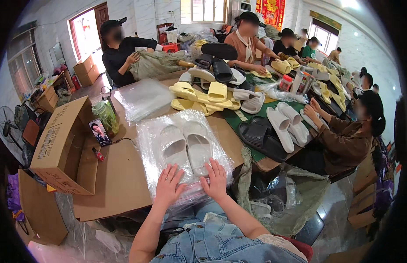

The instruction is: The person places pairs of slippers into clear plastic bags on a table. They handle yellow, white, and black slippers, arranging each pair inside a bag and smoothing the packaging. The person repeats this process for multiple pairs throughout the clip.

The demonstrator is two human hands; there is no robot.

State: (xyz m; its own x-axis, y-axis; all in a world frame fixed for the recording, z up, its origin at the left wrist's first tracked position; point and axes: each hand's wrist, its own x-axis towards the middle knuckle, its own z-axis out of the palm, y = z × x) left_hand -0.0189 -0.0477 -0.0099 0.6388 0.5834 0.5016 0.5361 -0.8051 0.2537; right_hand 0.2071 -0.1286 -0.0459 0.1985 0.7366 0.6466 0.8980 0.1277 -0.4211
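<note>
Head-worn fisheye, near, facing down — across worktable [124,179]

Cardboard box [57,147], lit phone [99,132], fan [8,126], red banner [271,12]

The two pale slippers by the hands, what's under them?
Clear plastic sticks out around the slippers, with brown cardboard beyond its edges. Whatever lies directly beneath the slippers is covered, so I can't see it.

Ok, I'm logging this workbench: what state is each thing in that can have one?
Left hand: open, palm down
Right hand: open, palm down
Pale slippers at the fingertips: side by side, under clear plastic
Phone: screen lit, propped up
Large cardboard box: open
Yellow slippers: heaped
Door: open
</note>
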